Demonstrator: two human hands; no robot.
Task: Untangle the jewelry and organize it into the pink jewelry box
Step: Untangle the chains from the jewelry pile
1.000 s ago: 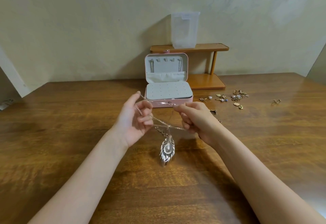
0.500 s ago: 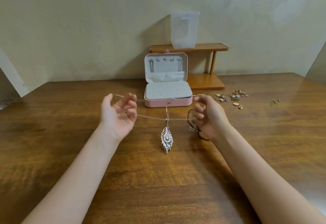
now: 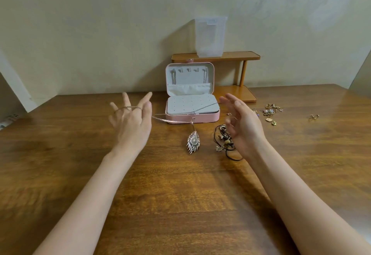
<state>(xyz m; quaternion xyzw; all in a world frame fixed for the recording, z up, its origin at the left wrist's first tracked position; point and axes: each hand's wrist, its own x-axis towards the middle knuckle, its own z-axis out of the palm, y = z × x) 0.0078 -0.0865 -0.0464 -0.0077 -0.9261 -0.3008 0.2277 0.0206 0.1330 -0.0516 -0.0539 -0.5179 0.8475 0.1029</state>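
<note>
The pink jewelry box point(image 3: 202, 117) stands open at the back middle of the wooden table, its lid upright, with chains hanging inside the lid. A thin necklace chain point(image 3: 170, 120) is stretched as a loop between my two hands in front of the box. It lies across the spread fingers of my left hand point(image 3: 132, 122) and runs to the fingers of my right hand point(image 3: 244, 126). Its feather-shaped pendant point(image 3: 193, 141) with a pearl hangs from the middle, just above the table. A tangle of dark cord jewelry point(image 3: 222, 137) lies beside my right hand.
Several small loose pieces point(image 3: 271, 112) lie right of the box, and one ring point(image 3: 313, 116) lies farther right. Behind the box is a two-tier wooden shelf point(image 3: 236, 55) with a clear plastic container point(image 3: 210, 36) on top. A wall runs close behind.
My hands have moved apart and their fingers have spread, pulling the chain out into a wide loop. The pendant has swung toward the box. The dark tangle is now uncovered.
</note>
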